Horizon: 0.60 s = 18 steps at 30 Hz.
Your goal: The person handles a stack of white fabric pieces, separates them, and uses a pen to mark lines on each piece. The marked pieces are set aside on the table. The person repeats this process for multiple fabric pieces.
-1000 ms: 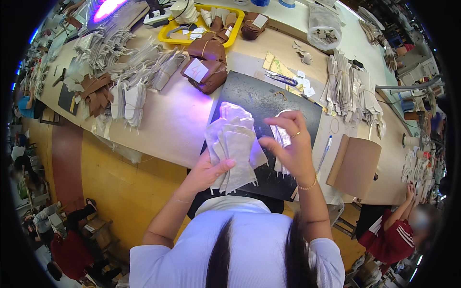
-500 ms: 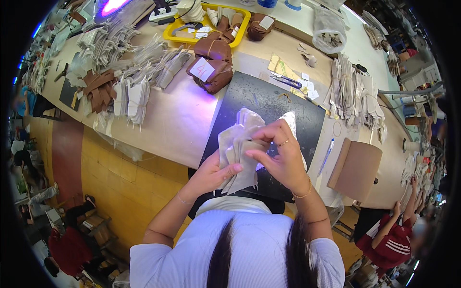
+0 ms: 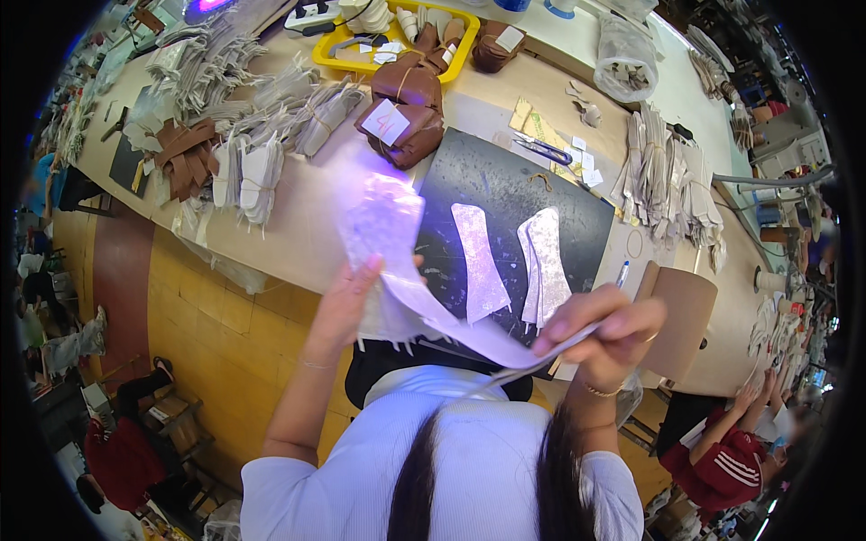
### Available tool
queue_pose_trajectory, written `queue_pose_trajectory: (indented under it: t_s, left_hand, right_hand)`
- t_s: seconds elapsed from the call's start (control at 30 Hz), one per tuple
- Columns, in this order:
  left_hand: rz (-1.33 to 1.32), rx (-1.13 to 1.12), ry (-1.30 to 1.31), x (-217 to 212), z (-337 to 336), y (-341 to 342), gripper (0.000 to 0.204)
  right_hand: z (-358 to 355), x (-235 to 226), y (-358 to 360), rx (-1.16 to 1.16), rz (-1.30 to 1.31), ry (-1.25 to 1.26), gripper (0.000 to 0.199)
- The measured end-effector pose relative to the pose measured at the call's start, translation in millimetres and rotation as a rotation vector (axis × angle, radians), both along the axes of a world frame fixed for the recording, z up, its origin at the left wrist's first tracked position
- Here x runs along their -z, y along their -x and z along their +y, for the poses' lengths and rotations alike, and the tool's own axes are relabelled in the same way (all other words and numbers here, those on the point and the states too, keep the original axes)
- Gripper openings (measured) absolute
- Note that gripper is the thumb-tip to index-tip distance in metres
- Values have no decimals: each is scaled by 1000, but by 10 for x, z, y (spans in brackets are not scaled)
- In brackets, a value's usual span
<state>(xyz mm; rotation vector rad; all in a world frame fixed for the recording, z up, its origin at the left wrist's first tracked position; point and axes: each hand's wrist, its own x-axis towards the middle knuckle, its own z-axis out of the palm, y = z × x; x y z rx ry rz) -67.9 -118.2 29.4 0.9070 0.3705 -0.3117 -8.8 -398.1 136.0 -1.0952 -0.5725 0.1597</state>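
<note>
My left hand (image 3: 338, 305) is closed on a stack of pale grey cut leather-like pieces (image 3: 383, 216), its thumb on top, over the mat's left edge. My right hand (image 3: 615, 332), blurred by motion, pinches the end of a pale strip (image 3: 483, 341). This strip bends between my two hands, its other end at the stack. On the black mat (image 3: 442, 234) lies a single pale piece (image 3: 483, 261), wide at both ends and narrow in the middle. To its right, a few similar pieces (image 3: 548, 261) overlap one another.
Brown bundled pieces (image 3: 401, 122) sit beyond the mat, before a yellow tray (image 3: 469, 45). Thread snips (image 3: 543, 150) lie at the mat's far edge. Pale bundles (image 3: 645, 171) stand at right, near brown board (image 3: 686, 325). More bundles (image 3: 257, 185) cover the left table.
My hands, close together over the fanned stack before, have moved apart. My left hand went left with the stack; my right hand went right and nearer, drawing a strip. The mat's pieces now show.
</note>
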Motion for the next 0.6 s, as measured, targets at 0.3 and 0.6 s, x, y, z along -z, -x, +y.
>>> queue_pose_trajectory:
  t_s: [0.3,0.6]
  left_hand:
    - [-42,-141,-191,-222,634,183,58]
    - [-168,59,-244,-274,278,207,46]
  right_hand:
    - [43,197,-537,-154,132,339,45]
    - [673,600,-765,136,-400,846,47]
